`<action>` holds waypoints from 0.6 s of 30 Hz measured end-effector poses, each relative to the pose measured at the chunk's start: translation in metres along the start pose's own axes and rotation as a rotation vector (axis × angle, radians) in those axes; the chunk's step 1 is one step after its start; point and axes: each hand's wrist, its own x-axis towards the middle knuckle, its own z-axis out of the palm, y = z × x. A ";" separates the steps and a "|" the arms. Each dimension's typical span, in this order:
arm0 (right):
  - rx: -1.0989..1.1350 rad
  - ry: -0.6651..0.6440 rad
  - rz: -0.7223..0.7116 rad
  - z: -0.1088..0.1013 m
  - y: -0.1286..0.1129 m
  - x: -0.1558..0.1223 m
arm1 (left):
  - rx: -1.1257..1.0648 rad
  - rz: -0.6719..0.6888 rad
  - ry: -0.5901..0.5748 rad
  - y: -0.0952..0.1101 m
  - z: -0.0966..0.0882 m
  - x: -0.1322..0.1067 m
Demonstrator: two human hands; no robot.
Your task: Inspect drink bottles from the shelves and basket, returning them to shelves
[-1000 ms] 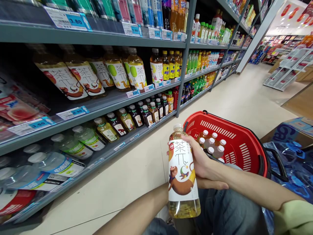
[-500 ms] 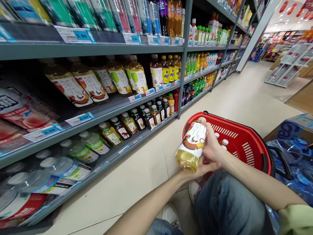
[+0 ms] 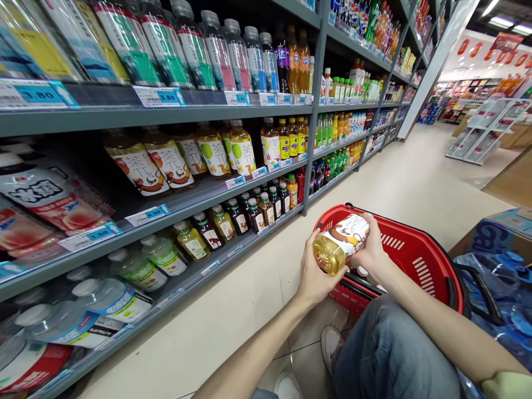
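Both hands are wrapped around a tea bottle (image 3: 344, 239) with pale yellow liquid and a white label, tilted with its base toward me. My left hand (image 3: 316, 277) cups the base end from the left and below. My right hand (image 3: 371, 249) grips the cap end from the right, hiding the cap. Directly beneath is a red shopping basket (image 3: 409, 244) with slotted sides. White bottle caps (image 3: 361, 271) show inside it, partly covered by my right hand and the held bottle.
On the left, a shelf rack (image 3: 199, 199) bears similar tea bottles (image 3: 170, 160), with smaller juice bottles (image 3: 193, 244) on the tier below. Large blue water bottles (image 3: 511, 310) and a cardboard box (image 3: 490, 235) stand right of the basket. A white display rack (image 3: 482, 133) is farther off.
The bottle has tipped from fairly upright toward lying, its base turned toward me. My left hand has come up from below onto its base end. The camera view has tilted up slightly.
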 end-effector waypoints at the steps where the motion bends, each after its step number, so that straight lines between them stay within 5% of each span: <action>1: 0.003 -0.019 0.004 0.000 0.000 0.000 | 0.031 0.028 0.002 0.002 -0.001 -0.001; 7: -0.003 -0.158 0.006 0.000 0.003 -0.005 | 0.284 0.338 0.040 0.003 -0.009 -0.002; 12: -0.011 -0.213 0.045 0.002 0.004 -0.011 | 0.635 0.792 -0.118 0.012 -0.029 0.009; 18: -0.008 -0.185 -0.047 0.002 -0.003 -0.010 | 0.934 1.168 -0.251 0.031 -0.040 0.025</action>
